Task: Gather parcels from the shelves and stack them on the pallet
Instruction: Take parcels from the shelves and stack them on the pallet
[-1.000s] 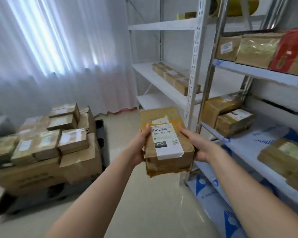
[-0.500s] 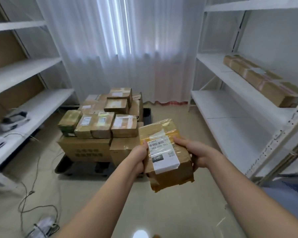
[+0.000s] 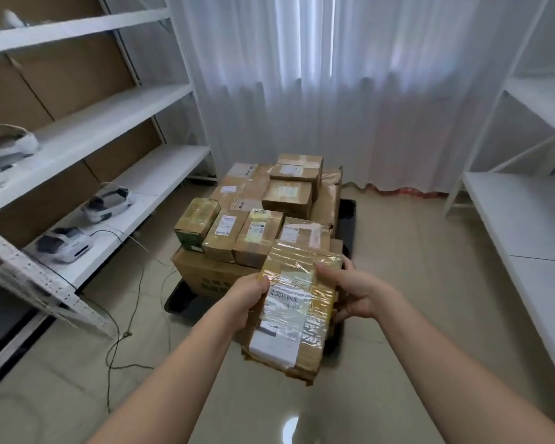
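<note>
While half a second ago the pallet lay off to the left, the taped parcel [image 3: 297, 310] is now held right in front of it, gripped on both sides by the left hand [image 3: 249, 294] and the right hand [image 3: 354, 291]. Beyond, the stacked parcels [image 3: 263, 216] on the black pallet [image 3: 346, 216] look closer, so I judge placing comes next.
</note>
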`<state>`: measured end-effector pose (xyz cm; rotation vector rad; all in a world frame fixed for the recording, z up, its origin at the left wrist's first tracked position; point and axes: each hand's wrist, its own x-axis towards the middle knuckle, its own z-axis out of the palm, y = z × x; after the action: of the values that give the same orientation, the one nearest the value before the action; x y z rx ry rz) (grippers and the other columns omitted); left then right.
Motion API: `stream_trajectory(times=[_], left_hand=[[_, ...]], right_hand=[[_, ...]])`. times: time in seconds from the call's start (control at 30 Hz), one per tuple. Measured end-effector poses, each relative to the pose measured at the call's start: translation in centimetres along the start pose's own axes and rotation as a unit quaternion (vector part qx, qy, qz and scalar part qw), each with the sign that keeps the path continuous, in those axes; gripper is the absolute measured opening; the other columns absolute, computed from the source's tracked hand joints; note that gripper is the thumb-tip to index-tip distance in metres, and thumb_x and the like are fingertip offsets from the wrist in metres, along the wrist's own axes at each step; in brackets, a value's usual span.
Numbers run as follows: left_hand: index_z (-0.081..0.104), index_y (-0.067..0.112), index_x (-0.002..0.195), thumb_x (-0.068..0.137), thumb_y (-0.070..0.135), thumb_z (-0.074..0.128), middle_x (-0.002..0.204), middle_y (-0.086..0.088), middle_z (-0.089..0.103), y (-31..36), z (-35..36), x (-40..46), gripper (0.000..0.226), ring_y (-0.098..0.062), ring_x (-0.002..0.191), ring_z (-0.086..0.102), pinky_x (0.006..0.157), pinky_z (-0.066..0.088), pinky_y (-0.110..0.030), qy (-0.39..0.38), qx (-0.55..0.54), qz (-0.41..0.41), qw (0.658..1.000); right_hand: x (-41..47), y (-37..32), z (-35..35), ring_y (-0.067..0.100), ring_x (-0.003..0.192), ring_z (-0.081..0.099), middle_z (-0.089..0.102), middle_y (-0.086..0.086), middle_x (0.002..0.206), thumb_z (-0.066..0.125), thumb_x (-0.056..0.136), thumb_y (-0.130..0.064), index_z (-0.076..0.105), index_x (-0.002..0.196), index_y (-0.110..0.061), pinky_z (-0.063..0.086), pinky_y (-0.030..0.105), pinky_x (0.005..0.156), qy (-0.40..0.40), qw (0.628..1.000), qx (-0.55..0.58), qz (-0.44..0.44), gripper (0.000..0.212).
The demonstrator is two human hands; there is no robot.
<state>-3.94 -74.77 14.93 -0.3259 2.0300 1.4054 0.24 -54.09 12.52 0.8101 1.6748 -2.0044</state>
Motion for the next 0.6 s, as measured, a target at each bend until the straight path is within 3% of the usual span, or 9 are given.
stream_trajectory(times=[0.07,0.13,0.2,0.33,0.43,0.6], left_hand=[[0.064,0.016,0.109,0.105,0.027,0.040,0.102,-0.011,0.070,0.8,-1.8,2.3,0.027,-0.028,0.095,0.065,0.083,0.052,-0.041,-0.002,0.018,0.003,1.000],[0.063,0.017,0.114,0.106,0.024,0.040,0.104,-0.008,0.070,1.8,-3.3,4.7,0.025,-0.025,0.094,0.066,0.074,0.052,-0.035,-0.016,0.028,0.006,0.999],[0.059,0.023,0.118,0.106,0.022,0.039,0.106,-0.005,0.070,2.8,-4.6,7.3,0.023,-0.021,0.094,0.066,0.068,0.050,-0.032,-0.038,0.037,0.011,0.999],[0.057,0.025,0.124,0.105,0.019,0.041,0.106,-0.005,0.069,5.2,-7.6,13.1,0.025,-0.020,0.094,0.065,0.069,0.050,-0.032,-0.079,0.068,0.013,0.994],[0.056,0.020,0.131,0.103,0.021,0.047,0.111,-0.009,0.070,7.2,-10.2,17.0,0.030,-0.026,0.100,0.067,0.076,0.054,-0.037,-0.104,0.072,0.007,0.992],[0.061,0.016,0.118,0.098,0.024,0.057,0.103,-0.011,0.073,9.5,-12.5,23.5,0.023,-0.028,0.094,0.071,0.085,0.058,-0.046,-0.118,0.044,-0.018,0.992]], right_hand=[[2.4,-1.5,1.3,0.046,0.117,0.056,0.054,0.016,0.136,0.098,0.038,-0.047,0.019,0.147,-0.051,0.043,0.079,0.081,0.005,1.000,0.010,0.008,0.135],[4.4,-2.8,2.4,0.045,0.111,0.059,0.056,0.018,0.130,0.088,0.067,-0.039,0.020,0.150,-0.048,0.051,0.071,0.076,0.014,1.000,0.012,0.014,0.108],[6.7,-3.7,3.1,0.042,0.104,0.063,0.059,0.018,0.121,0.078,0.082,-0.033,0.025,0.150,-0.040,0.056,0.063,0.071,0.035,0.999,0.014,0.016,0.086],[11.3,-5.3,4.8,0.037,0.094,0.070,0.072,0.017,0.104,0.069,0.090,-0.028,0.050,0.133,-0.020,0.056,0.064,0.075,0.066,0.997,0.035,0.018,0.048],[13.9,-6.8,6.2,0.036,0.092,0.071,0.073,0.017,0.102,0.065,0.093,-0.027,0.052,0.127,-0.014,0.057,0.062,0.072,0.089,0.993,0.065,0.030,0.038],[17.2,-8.2,6.6,0.036,0.093,0.065,0.067,0.016,0.099,0.056,0.099,-0.027,0.054,0.119,-0.006,0.054,0.061,0.071,0.163,0.975,0.144,0.056,0.029]])
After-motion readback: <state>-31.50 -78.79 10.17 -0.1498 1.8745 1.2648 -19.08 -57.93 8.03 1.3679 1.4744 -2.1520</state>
